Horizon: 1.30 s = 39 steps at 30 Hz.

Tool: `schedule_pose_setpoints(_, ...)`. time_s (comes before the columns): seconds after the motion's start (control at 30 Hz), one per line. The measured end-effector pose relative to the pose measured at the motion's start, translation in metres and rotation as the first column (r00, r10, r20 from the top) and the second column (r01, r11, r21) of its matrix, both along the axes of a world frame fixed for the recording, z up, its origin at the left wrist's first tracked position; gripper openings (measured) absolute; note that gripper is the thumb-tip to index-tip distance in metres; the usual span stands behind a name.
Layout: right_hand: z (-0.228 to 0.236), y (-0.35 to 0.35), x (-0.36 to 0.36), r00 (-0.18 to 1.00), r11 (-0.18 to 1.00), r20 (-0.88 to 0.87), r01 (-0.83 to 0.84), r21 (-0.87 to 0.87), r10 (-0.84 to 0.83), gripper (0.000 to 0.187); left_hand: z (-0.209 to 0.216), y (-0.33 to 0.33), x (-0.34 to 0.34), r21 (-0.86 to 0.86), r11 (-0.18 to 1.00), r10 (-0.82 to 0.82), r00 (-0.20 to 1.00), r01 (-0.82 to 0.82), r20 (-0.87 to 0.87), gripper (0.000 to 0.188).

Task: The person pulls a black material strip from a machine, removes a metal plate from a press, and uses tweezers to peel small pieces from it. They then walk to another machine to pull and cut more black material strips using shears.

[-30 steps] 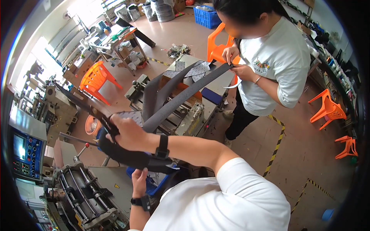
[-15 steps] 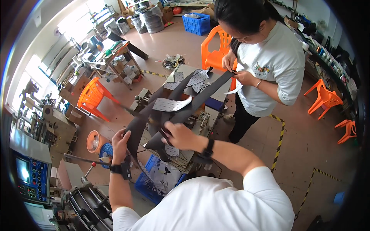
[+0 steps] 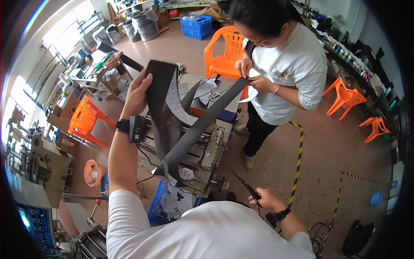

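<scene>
My left hand is closed on the upper edge of a black sheet of material, lifted to the left of the worktable. A curved piece of white patterned backing hangs along it. In my right hand are dark scissors, held low at the right, away from the material. From the table's near end a long dark strip runs up to a co-worker's hands, which grip its far end. Patterned offcuts lie on the table.
A blue crate of white scraps stands below the table's near end. Orange chairs stand at left, behind the table and at right. A machine with a red-knobbed lever is at lower left. The co-worker stands across the table.
My left hand has risen, lifting the black sheet. My right hand has moved away from the material to the lower right, with the scissors now plainly visible.
</scene>
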State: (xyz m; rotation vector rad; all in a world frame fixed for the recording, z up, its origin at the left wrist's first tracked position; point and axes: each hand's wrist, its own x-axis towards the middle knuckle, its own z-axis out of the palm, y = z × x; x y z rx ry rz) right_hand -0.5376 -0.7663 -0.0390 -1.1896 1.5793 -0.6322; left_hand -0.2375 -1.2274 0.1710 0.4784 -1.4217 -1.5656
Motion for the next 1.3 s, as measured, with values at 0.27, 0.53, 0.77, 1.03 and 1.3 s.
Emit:
schedule_pose_setpoints(0.27,-0.038,0.067,0.025,0.923,0.924,0.172,0.301,0.237,-0.345,0.029,-0.088,-0.041,-0.026,0.013,0.999,-0.03,0.996,0.029,0.084,0.043)
schedule_pose_setpoints(0.53,-0.046,0.079,0.024,0.925,0.896,0.055,0.347,0.276,-0.375,0.025,-0.206,-0.046,-0.015,-0.088,0.996,0.04,0.767,0.021,0.641,0.041)
schedule_pose_setpoints(0.77,-0.055,0.09,0.019,0.914,0.874,-0.019,0.393,0.285,-0.405,0.026,-0.243,-0.01,0.003,-0.206,0.965,0.258,0.474,-0.16,0.842,0.05)
schedule_pose_setpoints(1.03,-0.06,0.1,0.015,0.902,0.824,-0.172,0.432,0.365,-0.397,0.025,-0.259,0.056,0.019,-0.379,0.853,0.52,0.532,-0.358,0.668,0.065)
schedule_pose_setpoints(1.3,-0.108,0.158,-0.01,0.863,0.803,-0.455,0.426,0.417,-0.222,0.04,-0.254,0.159,0.043,-0.671,0.659,0.752,0.265,-0.34,0.604,0.081)
